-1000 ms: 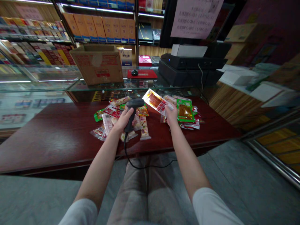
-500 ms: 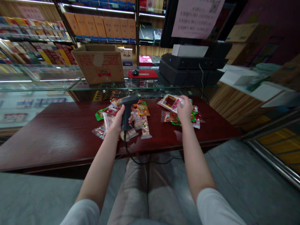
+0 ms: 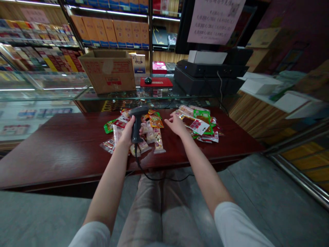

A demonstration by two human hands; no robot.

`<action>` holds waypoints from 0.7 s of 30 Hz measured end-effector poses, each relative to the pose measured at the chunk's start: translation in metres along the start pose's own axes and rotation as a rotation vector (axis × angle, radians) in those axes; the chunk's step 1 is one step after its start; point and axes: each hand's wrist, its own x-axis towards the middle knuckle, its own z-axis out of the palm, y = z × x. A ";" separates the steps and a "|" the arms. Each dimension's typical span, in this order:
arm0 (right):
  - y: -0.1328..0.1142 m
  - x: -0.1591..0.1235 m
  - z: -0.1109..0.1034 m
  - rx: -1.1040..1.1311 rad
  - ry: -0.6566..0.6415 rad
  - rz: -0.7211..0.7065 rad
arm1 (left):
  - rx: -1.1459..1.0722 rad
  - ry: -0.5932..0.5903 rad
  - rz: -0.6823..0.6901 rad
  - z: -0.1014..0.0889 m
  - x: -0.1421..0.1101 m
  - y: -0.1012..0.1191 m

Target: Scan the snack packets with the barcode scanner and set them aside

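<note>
Right hand [image 3: 176,125] open, holding nothing — printed snack packet [image 3: 197,125] lies just to its right, long axis slanting toward the near right (left hand [image 3: 125,135] is farther, shut around the corded barcode scanner [image 3: 135,132]).

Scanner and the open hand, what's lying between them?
In the head view, an orange snack packet lies between the barcode scanner and the right hand.

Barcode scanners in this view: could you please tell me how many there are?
1: the barcode scanner is gripped in the left hand above the snack packets. Others could hide beneath the packets.
</note>
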 end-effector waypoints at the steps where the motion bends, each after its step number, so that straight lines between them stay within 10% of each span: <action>1: -0.006 0.007 0.014 0.015 -0.066 0.052 | -0.006 -0.002 0.001 -0.001 0.001 0.000; 5: -0.008 0.028 0.051 0.045 -0.153 0.167 | -0.020 -0.007 0.005 -0.005 0.002 -0.001; 10: 0.014 0.032 0.047 0.442 -0.201 0.204 | -0.022 -0.018 0.001 -0.006 0.003 -0.001; 17: 0.038 0.022 0.009 0.864 0.118 0.042 | 0.099 -0.090 0.020 -0.002 0.001 -0.002; 21: 0.047 0.015 0.006 0.695 0.315 0.004 | 0.229 -0.159 -0.009 0.001 -0.005 -0.003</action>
